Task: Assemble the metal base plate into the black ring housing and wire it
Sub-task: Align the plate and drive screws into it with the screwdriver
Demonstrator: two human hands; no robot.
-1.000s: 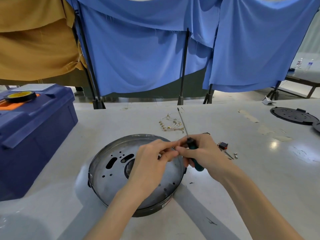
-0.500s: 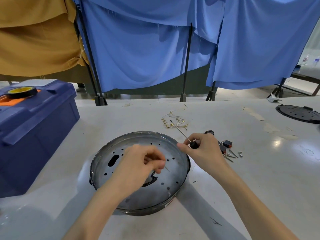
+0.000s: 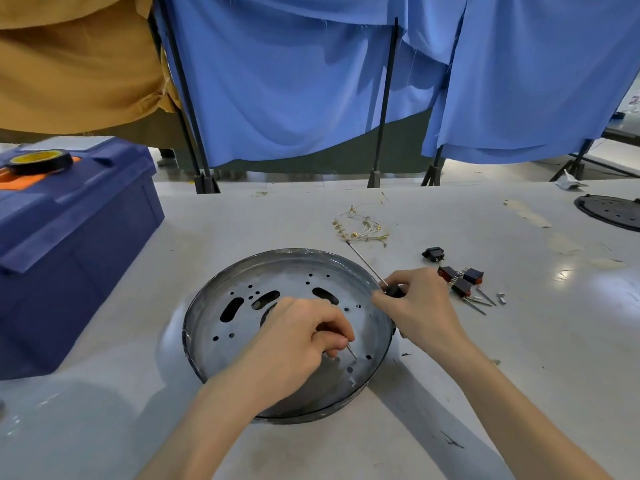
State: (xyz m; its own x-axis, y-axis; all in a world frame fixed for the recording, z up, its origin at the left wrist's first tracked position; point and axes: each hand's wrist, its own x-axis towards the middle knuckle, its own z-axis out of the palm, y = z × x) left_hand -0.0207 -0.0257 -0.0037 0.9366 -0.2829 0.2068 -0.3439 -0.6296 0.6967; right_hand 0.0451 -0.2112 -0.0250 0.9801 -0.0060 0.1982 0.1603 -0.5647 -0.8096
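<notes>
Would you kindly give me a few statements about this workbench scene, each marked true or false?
1. The left hand pinches a thin metal pin over the base plate. True.
2. The right hand is empty. False: it grips a screwdriver, its shaft pointing away from the person.
3. A tape roll lies on the blue toolbox. True.
4. The wire bundle lies inside the ring housing. False: it lies on the table beyond it.
</notes>
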